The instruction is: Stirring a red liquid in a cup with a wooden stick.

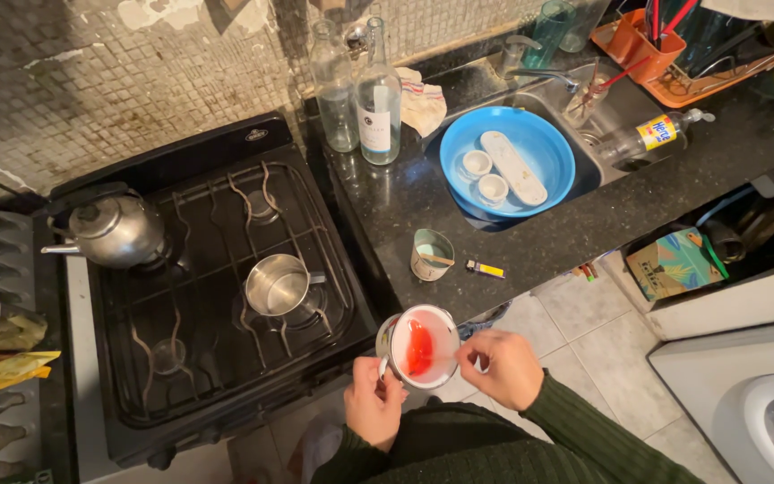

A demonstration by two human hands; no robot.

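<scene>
My left hand [373, 400] grips the handle of a white mug [419, 346] held in front of the stove's front edge. Inside the mug lies a red packet or sachet [418, 348]. My right hand [502, 366] is at the mug's right rim, fingers pinched together on something thin; what it pinches is too small to tell. Both arms wear dark green sleeves.
A black gas stove [217, 296] carries a small steel pot [277, 286] and a kettle [116, 231]. On the dark counter [566, 235] stand a small cup [430, 254], a lighter [485, 268], two glass bottles [378, 99] and a blue basin [506, 161] with dishes. A washing machine [763, 403] is at the right.
</scene>
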